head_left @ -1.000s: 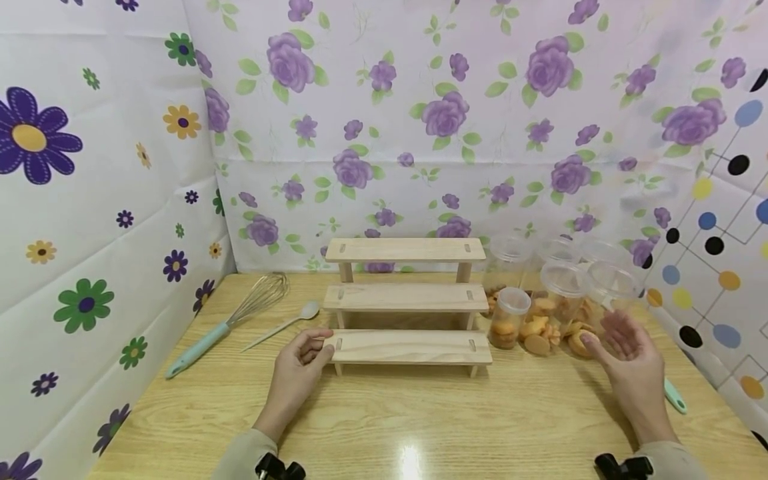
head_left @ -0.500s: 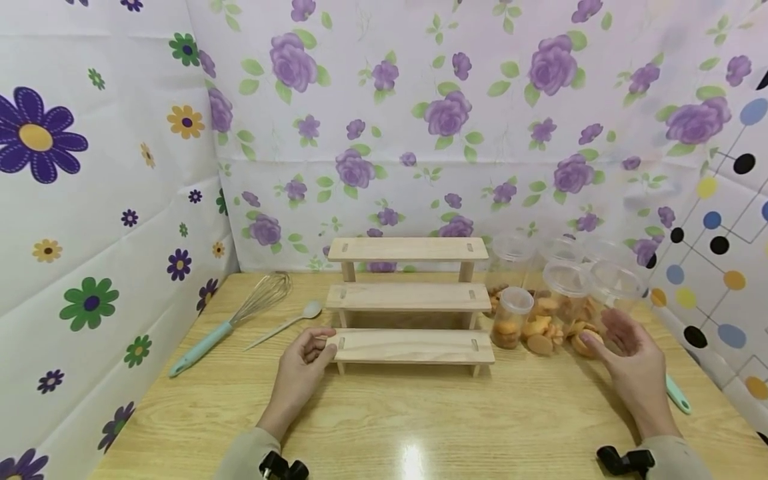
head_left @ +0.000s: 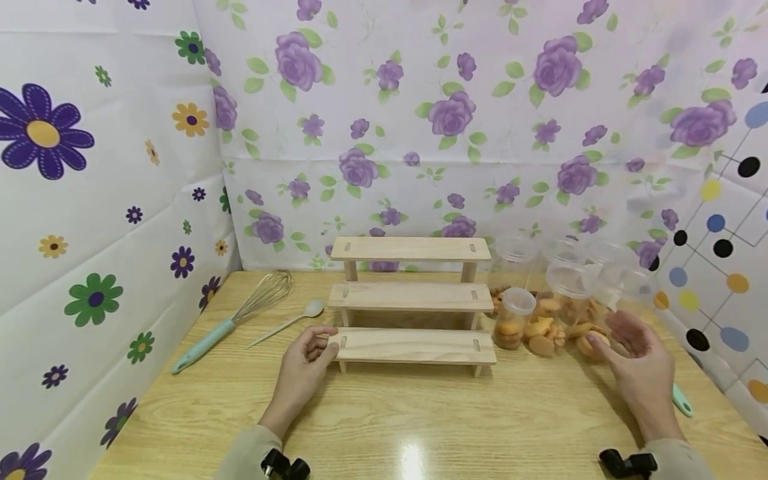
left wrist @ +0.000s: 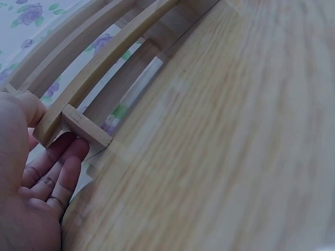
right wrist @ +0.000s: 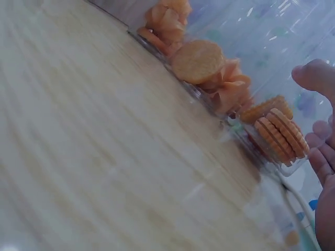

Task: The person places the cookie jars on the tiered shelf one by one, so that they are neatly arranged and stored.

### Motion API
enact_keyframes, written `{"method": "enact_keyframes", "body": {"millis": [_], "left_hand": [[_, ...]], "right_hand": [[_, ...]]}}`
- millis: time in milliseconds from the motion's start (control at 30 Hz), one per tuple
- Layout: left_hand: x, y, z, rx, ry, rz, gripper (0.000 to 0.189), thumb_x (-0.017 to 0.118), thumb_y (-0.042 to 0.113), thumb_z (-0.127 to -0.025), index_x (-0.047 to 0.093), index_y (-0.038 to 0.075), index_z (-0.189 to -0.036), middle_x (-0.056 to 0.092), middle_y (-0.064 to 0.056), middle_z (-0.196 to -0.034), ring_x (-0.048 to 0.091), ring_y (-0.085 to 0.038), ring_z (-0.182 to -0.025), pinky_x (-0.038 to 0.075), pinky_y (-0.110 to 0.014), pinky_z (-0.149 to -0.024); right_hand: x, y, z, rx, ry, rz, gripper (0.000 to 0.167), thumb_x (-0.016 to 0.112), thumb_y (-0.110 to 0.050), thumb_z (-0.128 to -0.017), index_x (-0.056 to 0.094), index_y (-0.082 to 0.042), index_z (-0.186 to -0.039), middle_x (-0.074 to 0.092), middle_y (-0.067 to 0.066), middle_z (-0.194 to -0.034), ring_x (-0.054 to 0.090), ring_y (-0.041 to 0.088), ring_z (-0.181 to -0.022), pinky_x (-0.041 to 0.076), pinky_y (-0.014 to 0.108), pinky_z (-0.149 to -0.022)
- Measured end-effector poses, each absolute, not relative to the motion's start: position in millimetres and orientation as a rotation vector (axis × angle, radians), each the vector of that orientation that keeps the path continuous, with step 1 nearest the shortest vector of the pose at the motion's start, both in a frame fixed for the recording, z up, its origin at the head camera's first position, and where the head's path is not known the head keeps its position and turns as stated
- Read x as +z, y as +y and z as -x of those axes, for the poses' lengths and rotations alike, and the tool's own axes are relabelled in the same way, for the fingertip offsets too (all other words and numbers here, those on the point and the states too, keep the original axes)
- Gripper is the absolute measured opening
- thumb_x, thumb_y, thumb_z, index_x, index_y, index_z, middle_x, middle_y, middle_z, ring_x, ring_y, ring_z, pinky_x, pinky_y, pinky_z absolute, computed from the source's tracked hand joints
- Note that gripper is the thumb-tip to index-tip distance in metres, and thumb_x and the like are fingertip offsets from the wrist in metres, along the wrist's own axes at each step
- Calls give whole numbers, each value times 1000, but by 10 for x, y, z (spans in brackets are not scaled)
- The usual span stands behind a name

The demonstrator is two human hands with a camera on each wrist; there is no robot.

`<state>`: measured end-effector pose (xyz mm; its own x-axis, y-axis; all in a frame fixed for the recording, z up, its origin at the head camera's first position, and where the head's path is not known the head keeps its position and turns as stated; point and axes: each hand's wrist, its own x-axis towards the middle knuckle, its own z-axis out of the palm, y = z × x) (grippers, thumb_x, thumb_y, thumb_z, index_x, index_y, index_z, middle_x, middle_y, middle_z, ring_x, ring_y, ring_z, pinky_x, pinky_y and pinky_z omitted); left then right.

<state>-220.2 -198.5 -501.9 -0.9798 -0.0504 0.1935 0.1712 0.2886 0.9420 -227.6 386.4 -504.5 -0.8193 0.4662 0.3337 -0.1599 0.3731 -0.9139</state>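
Note:
A pale three-step wooden rack [head_left: 414, 345] stands mid-table. My left hand [head_left: 303, 367] pinches the left end of its lowest step. In the left wrist view its curled fingers [left wrist: 67, 178] lie below the board, beside the rack's leg [left wrist: 86, 128]. At the right, my right hand [head_left: 645, 373] holds a clear lidded jar [head_left: 627, 283] at the front right of a group. Sandwich biscuits [right wrist: 282, 137] lie in the jar's bottom. The thumb [right wrist: 316, 77] is on the near side and the fingers are partly hidden behind the jar.
Several other clear jars of snacks crowd beside it, among them a small one [head_left: 515, 319] by the rack and a taller one [head_left: 570, 283]. A whisk [head_left: 231, 323] and a pale spoon [head_left: 288, 323] lie left. A mint handle [head_left: 682, 401] shows beyond my right wrist.
My right hand and the front right jar have shifted slightly to the right, away from the other jars. My left hand stays at the rack's lowest step. The head view has turned slightly.

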Motion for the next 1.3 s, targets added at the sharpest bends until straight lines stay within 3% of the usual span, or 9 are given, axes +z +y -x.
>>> {"method": "enact_keyframes", "body": {"millis": [233, 400, 600, 767, 933, 1100, 1300], "left_hand": [[-5019, -1983, 2207, -1762, -2369, 108, 24, 75, 17, -109, 74, 20, -133, 76, -10, -102, 69, -23, -89, 54, -26, -77], [-5007, -1963, 2206, -1758, -2375, 115, 24, 75, 17, -109, 74, 18, -134, 75, -10, -102, 68, -22, -88, 53, -26, -77], [-5007, -1959, 2205, -1755, -2375, 108, 24, 74, 16, -109, 74, 17, -133, 75, -10, -102, 68, -21, -88, 54, -26, -77], [-5004, -1963, 2201, -1746, -2379, 106, 24, 74, 16, -109, 74, 18, -133, 75, -9, -101, 68, -21, -88, 53, -26, -78], [-5002, -1973, 2197, -1743, -2381, 102, 24, 74, 15, -109, 74, 19, -133, 76, -9, -101, 68, -21, -88, 53, -26, -79], [-5009, -1978, 2205, -1749, -2378, 110, 25, 74, 16, -109, 73, 17, -134, 76, -9, -101, 69, -22, -89, 54, -26, -79], [-5008, -1975, 2200, -1762, -2376, 122, 25, 74, 15, -109, 73, 17, -134, 75, -9, -100, 68, -22, -87, 54, -27, -77]], "right_hand": [[-4747, 3857, 2179, 1605, -1996, 242, 68, 93, -1, -90, 66, -8, -151, 75, -8, -133, 67, 5, -120, 49, 8, -99], [-4486, 3881, 2114, 1470, -1987, 214, 60, 92, 2, -89, 69, -5, -144, 76, -8, -129, 67, 8, -113, 48, 8, -96], [-4088, 3873, 2069, 1298, -2016, 193, 56, 90, -4, -94, 71, -11, -145, 73, -14, -125, 65, 2, -110, 44, 7, -98], [-3711, 3845, 2064, 1233, -1988, 105, 42, 87, 1, -95, 73, -3, -134, 72, -16, -124, 65, 1, -110, 45, 8, -100], [-3348, 3723, 2089, 1249, -1983, 9, 55, 85, 4, -96, 69, -7, -147, 74, -12, -131, 68, 2, -116, 46, 8, -100], [-3088, 3511, 2182, 1340, -2068, -86, 60, 86, -6, -98, 65, -12, -154, 72, -8, -138, 68, 5, -118, 49, 7, -97], [-2933, 3170, 2381, 1735, -1956, -306, 63, 90, 0, -93, 65, -5, -151, 75, -1, -135, 72, 11, -118, 56, 12, -93]]}}
